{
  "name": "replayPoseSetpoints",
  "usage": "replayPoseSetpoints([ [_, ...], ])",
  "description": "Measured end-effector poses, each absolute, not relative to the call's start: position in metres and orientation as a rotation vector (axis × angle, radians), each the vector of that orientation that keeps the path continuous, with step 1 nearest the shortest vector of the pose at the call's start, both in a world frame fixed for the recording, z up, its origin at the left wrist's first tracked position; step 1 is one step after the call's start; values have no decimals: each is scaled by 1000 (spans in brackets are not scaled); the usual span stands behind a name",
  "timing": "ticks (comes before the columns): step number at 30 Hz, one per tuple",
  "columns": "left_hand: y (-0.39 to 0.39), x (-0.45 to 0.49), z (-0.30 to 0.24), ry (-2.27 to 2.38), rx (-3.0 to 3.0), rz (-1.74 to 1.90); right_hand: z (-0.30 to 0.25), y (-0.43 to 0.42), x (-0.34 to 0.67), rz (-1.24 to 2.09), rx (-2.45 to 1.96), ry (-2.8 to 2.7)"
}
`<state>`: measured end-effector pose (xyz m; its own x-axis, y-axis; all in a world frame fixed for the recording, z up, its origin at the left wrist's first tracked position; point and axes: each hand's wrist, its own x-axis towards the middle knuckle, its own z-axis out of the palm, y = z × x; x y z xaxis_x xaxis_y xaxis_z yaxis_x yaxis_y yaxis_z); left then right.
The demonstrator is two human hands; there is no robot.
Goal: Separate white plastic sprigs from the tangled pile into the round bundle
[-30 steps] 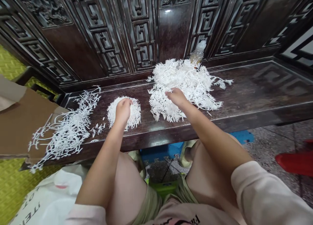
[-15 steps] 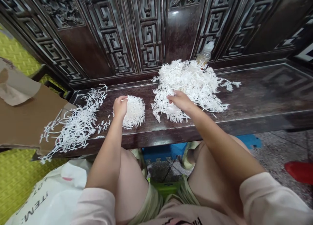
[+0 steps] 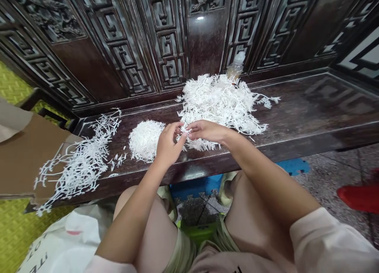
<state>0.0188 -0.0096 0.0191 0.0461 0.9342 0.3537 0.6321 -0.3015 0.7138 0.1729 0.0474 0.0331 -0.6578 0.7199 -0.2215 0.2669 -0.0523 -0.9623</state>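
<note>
My left hand and my right hand meet at the front edge of a large heap of white branching sprigs. Their fingertips pinch a small white tuft between them, and the fingers partly hide it. A round, dense mound of the same white material sits just left of my left hand, touching its side. Further left lies a loose spread of white sprigs, running from the bench onto a cardboard sheet.
All this lies on a dark carved wooden bench with a fretwork back panel. A plastic bottle stands behind the heap. Below are my knees, a blue foam mat, a white sack and a red object.
My left hand has left the top of the round mound and moved right to join my right hand at the heap's front edge. The two hands now pinch a tuft together.
</note>
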Motion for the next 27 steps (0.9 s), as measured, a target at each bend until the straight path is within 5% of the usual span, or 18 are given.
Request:
replayPoseSetpoints([
  [9, -4, 6, 27, 1461, 1774, 850, 42, 46, 180, 1679, -1091, -2040],
  [27, -3, 0, 31, 1212, 1293, 1116, 45, 38, 174, 1663, -1039, -2080],
])
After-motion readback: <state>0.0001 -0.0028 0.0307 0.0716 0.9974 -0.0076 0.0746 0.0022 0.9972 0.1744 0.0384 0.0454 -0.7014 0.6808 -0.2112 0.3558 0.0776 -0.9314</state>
